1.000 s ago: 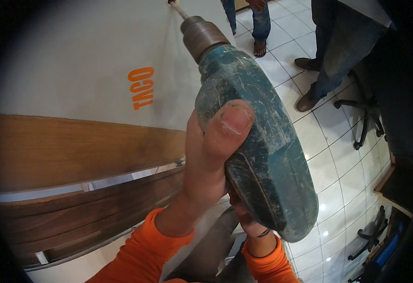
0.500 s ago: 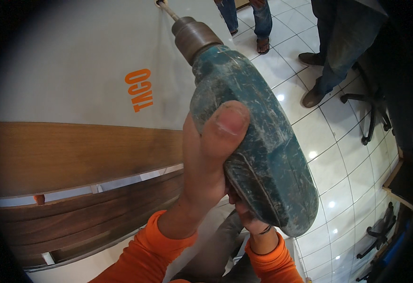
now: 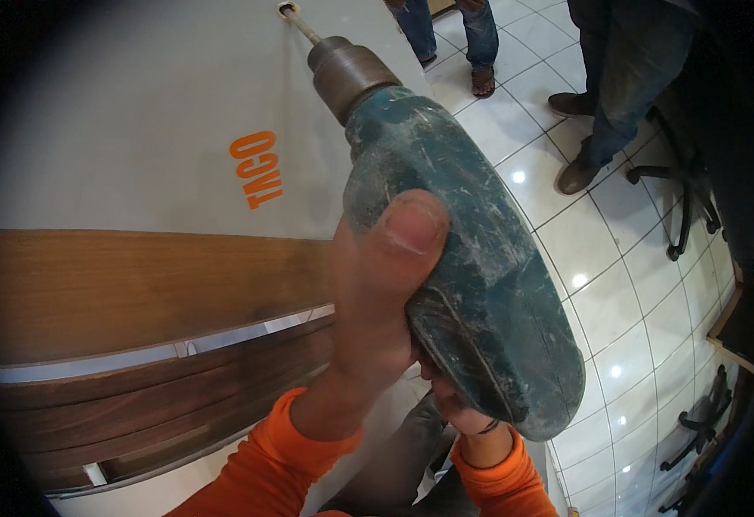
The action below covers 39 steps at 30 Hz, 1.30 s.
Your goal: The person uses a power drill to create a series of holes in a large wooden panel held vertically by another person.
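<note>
A worn teal power drill (image 3: 480,258) with scratched casing points up and left across the view. Its metal chuck (image 3: 353,76) holds a pale drill bit (image 3: 302,26), whose tip is at a small round hole (image 3: 287,9) in a white panel (image 3: 136,129). My left hand (image 3: 385,276) is closed round the side of the drill body, thumb lying on top. Beneath the drill's rear end my right hand (image 3: 454,408), with a dark band at the wrist, is closed against its underside; the casing hides most of its fingers and the handle.
Orange lettering marks the white panel, bordered by a wood-toned strip (image 3: 153,280). Nearer are dark brown slats (image 3: 170,388) with a gap above them. Two people's legs (image 3: 631,86) stand on the white tiled floor (image 3: 618,284). Wheeled chair bases (image 3: 678,194) are at the right.
The whole view has shifted slightly, and the panel's hole shows more fully at the top. Both hands keep their hold on the drill, which sits almost the same against the panel.
</note>
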{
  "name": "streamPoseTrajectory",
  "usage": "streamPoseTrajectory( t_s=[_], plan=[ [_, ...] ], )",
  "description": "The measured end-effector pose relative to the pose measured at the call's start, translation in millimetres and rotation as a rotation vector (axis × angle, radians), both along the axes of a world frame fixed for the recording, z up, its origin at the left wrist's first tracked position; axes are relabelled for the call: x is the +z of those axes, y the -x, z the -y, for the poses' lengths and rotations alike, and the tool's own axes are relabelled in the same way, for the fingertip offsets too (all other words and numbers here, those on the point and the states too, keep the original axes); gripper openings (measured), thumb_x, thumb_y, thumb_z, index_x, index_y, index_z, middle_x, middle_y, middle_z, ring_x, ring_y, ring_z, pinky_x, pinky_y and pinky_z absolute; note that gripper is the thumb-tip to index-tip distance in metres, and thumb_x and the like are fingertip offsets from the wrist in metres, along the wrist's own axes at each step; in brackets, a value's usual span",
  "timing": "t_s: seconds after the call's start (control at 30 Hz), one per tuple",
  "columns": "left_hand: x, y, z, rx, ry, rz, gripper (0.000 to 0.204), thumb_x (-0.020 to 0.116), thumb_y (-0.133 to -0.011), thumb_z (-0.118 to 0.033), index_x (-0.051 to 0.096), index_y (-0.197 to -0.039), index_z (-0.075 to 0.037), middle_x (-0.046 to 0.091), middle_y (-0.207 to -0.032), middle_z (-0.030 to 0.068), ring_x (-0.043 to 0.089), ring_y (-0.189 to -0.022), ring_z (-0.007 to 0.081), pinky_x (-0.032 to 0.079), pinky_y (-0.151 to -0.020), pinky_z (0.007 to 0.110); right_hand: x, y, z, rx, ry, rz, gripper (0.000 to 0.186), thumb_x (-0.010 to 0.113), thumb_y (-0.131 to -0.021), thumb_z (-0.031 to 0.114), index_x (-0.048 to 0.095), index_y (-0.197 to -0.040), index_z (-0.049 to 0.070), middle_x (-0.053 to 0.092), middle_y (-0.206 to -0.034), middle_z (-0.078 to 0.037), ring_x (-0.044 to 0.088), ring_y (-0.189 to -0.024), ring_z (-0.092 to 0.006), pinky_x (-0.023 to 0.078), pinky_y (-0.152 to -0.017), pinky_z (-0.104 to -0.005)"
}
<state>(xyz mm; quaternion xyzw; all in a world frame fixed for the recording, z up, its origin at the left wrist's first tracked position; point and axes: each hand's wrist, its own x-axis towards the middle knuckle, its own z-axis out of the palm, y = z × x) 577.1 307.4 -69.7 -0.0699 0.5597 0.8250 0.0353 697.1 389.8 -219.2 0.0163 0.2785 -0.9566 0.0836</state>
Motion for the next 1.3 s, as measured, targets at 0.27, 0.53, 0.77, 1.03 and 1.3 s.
streamPoseTrajectory(
  t_s=[0.27,0.53,0.77,1.03,1.3],
  plan=[
    [-3.9,-1.8,-4.8,0.03,-0.023,0.046,0.049,0.062,-0.087,-0.049,0.055,-0.106,-0.005,0.059,-0.094,0.0041,0.058,-0.083,0.0116,0.049,-0.076,0.027,-31.6,-20.9,-19.3,0.207,-0.363,0.14,0.05,0.054,-0.098,0.032,0.044,-0.14,0.009,0.056,-0.13,-0.012,0.059,-0.099,-0.0216,0.048,-0.079,-0.0296],
    [3.2,-10.1,-6.9,0.127,0.003,0.01,0.046,0.052,-0.095,-0.048,0.053,-0.113,-0.006,0.057,-0.105,0.0075,0.056,-0.096,0.0146,0.048,-0.085,0.03,0.0,-19.1,-5.4,-0.135,-0.575,-0.24,0.043,0.049,-0.099,0.019,0.045,-0.14,0.008,0.054,-0.135,-0.012,0.055,-0.12,-0.0219,0.039,-0.106,-0.0274],
    [-8.6,-12.3,0.9,0.282,0.321,-0.095,0.046,0.047,-0.098,-0.047,0.052,-0.121,-0.007,0.057,-0.107,0.0089,0.058,-0.1,0.0175,0.048,-0.09,0.031,15.8,1.0,-6.6,-0.13,-0.828,-0.373,0.044,0.051,-0.098,0.018,0.045,-0.14,0.006,0.053,-0.136,-0.012,0.055,-0.121,-0.0228,0.039,-0.106,-0.0297],
    [5.9,-10.4,-0.7,0.102,0.09,0.107,0.045,0.053,-0.093,-0.048,0.053,-0.113,-0.007,0.058,-0.1,0.0055,0.059,-0.089,0.0149,0.048,-0.081,0.028,6.4,-12.0,-12.7,-0.071,-0.64,-0.174,0.046,0.053,-0.096,0.017,0.045,-0.14,0.005,0.053,-0.137,-0.012,0.054,-0.122,-0.024,0.039,-0.106,-0.0322],
    [24.4,-4.8,-8.7,0.085,-0.048,0.131,0.046,0.053,-0.092,-0.05,0.054,-0.108,-0.007,0.059,-0.096,0.0047,0.059,-0.086,0.0139,0.049,-0.078,0.028,6.7,-14.1,-15.8,-0.079,-0.655,-0.172,0.049,0.055,-0.094,0.016,0.044,-0.14,0.004,0.052,-0.138,-0.013,0.054,-0.122,-0.0251,0.039,-0.107,-0.0348]
  ],
)
